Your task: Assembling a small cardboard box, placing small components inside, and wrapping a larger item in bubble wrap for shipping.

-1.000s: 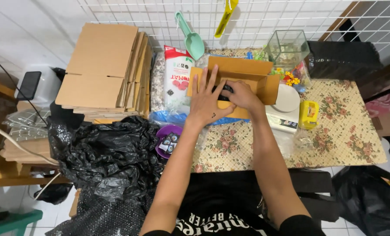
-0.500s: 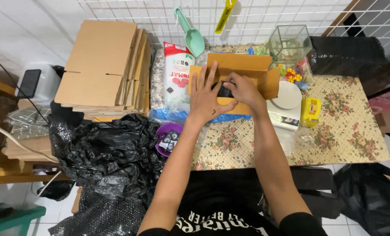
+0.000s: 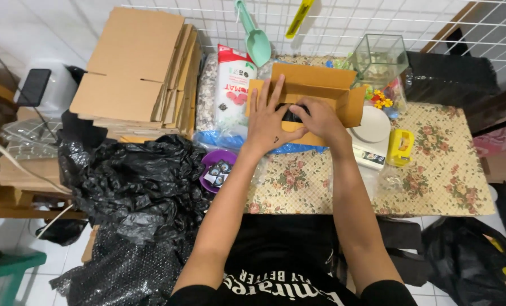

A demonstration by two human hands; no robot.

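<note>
White wire mesh (image 3: 377,22) backs a table (image 3: 434,170) with a floral cloth. Both forearms reach far across it into an open cardboard box (image 3: 315,85) at the table's far middle. Left hand (image 3: 267,122) lies flat, fingers spread and pointing away, its palm over the box's near wall. Right hand (image 3: 321,119) curls just beside it, fingers bent onto a small black thing (image 3: 292,113) inside the box; it seems to pinch that thing, though the fingers hide the grip. Left of the box stand a white bag (image 3: 233,85) and flat cartons (image 3: 134,68). Near left lie a purple bowl (image 3: 216,167) and black plastic (image 3: 134,181).
</note>
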